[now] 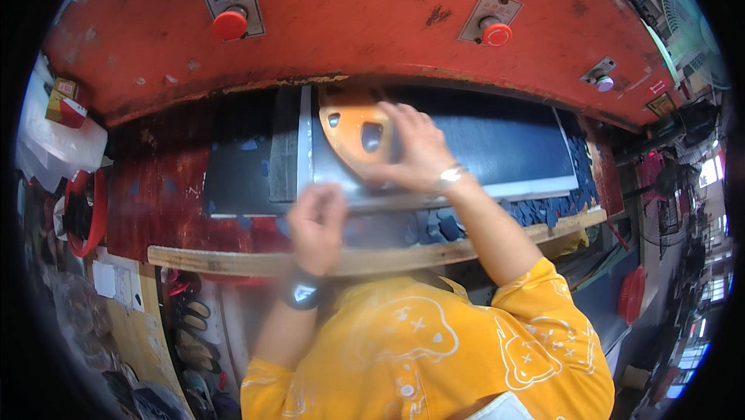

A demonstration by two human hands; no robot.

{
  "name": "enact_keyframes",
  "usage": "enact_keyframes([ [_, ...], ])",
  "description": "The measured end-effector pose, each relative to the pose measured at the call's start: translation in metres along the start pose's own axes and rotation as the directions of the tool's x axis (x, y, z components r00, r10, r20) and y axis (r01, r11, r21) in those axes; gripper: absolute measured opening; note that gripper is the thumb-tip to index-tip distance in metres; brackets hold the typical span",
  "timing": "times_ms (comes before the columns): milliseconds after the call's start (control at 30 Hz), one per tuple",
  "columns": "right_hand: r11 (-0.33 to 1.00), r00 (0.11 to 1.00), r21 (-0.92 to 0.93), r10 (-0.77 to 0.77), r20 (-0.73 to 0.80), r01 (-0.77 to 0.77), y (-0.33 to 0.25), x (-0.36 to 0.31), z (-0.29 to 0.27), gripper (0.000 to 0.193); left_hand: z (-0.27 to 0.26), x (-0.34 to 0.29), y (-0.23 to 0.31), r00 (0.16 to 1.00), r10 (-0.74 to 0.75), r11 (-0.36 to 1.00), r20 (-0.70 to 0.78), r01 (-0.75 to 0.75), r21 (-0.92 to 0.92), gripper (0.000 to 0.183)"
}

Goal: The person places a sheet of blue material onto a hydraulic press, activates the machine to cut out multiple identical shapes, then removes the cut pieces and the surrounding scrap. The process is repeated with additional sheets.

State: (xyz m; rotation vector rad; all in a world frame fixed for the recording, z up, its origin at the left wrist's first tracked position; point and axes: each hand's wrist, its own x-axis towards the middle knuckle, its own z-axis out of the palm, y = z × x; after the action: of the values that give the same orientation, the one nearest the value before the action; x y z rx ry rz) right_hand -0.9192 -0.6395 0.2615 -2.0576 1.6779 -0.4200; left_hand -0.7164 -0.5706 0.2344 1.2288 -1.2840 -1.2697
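An orange cutting die (351, 126) with rounded holes lies on dark blue sheet material (489, 144) on the press bed. My right hand (417, 148) grips the die's right side, with the thumb at its near end and the fingers over its far edge. Closer to me and left of it, my left hand (317, 218) hovers near the sheet's front edge. Its fingers are curled in and blurred; whether they hold anything does not show. Both hands are apart.
Above the bed runs a red machine beam (349, 24) with two red push buttons. Dark blue scraps (450, 226) lie along the front, behind a wooden rail (372, 258). A black slab (240, 164) lies on the left, near a red-rimmed container (97, 214).
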Motion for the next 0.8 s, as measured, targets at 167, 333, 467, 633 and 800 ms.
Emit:
enact_keyframes([
  [167,0.967,0.994,-0.234,0.103,-0.024,-0.105,-0.055,-0.006,0.054,0.098,0.007,0.006,-0.001,0.971,0.214,0.963,-0.107,-0.228,-0.141,0.077],
  [333,0.993,0.993,-0.05,0.103,-0.065,-0.107,-0.061,-0.051,0.054,0.096,0.003,-0.026,-0.012,0.977,0.212,0.972,0.019,-0.213,0.099,0.084],
  [467,0.915,0.992,0.404,0.072,-0.106,-0.024,-0.041,-0.065,0.045,0.093,-0.01,-0.038,-0.014,0.949,0.156,0.794,0.274,-0.286,0.536,0.104],
  [633,0.343,0.996,0.939,0.089,-0.03,-0.002,-0.003,-0.074,0.02,0.096,-0.013,-0.038,-0.01,0.909,0.192,0.413,0.37,-0.417,0.81,0.102],
  [800,0.818,0.965,0.575,0.154,-0.213,-0.003,0.018,-0.095,-0.001,0.084,-0.009,-0.041,-0.008,0.923,0.114,0.41,0.368,-0.382,0.828,0.1],
])
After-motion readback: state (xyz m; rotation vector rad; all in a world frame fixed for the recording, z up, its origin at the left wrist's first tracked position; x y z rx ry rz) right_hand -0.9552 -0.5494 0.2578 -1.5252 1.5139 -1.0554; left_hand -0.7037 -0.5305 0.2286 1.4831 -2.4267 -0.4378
